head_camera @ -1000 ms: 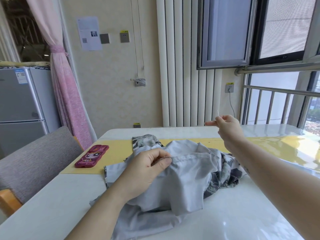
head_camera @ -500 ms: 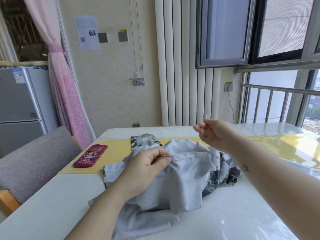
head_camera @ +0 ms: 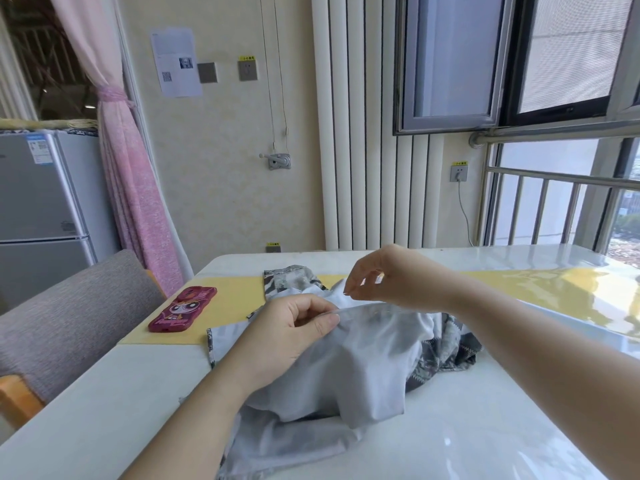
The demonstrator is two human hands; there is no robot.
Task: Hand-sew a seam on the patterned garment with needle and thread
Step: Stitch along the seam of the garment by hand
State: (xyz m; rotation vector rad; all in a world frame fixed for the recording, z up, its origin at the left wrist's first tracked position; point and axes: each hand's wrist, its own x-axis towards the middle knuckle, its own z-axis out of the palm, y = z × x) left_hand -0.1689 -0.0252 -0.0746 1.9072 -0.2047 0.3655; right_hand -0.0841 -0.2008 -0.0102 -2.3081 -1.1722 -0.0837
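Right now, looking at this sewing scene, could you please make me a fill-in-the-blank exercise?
The left hand pinches the garment on the ___ table.
The phone lies on the ___ mat.
The grey chair stands at the table's ___ side.
Answers: white, yellow, left.
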